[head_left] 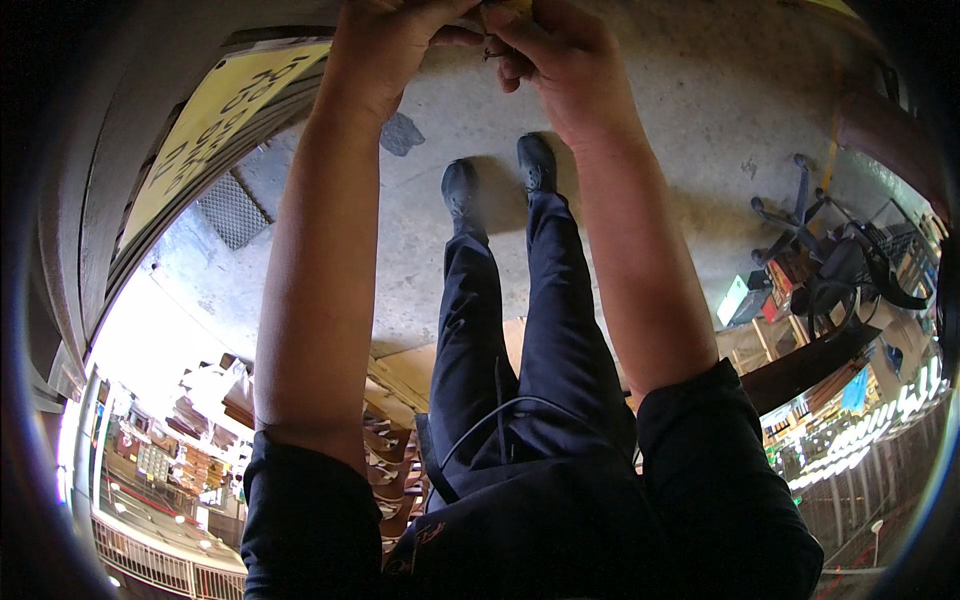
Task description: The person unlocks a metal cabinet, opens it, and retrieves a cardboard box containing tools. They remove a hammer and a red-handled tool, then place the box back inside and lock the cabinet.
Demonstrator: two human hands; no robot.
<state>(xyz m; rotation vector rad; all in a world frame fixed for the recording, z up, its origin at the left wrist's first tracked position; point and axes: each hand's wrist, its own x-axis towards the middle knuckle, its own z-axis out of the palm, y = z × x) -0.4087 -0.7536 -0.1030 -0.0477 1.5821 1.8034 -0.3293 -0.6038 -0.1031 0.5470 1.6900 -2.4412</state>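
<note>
Both my arms reach forward, and the upper edge of the head view cuts off parts of the hands. My left hand (pixel 385 45) is closed, its thumb and fingers pointing toward the other hand; what it grips is out of view. Close beside it, my right hand (pixel 565 60) is closed with curled fingers. A small dark, thin piece (pixel 491 52) shows at its fingertips, too small to name. A bit of something yellow (pixel 516 4) appears above those fingers at the very edge.
A yellow panel with dark characters (pixel 225 125) stands at the left. My dark shoes (pixel 537 163) are on the concrete floor (pixel 690 130), near a dark flat patch (pixel 402 134). A black textured mat (pixel 234 211) lies left. An office chair's wheeled base (pixel 795 215) and boxes (pixel 745 298) are at right.
</note>
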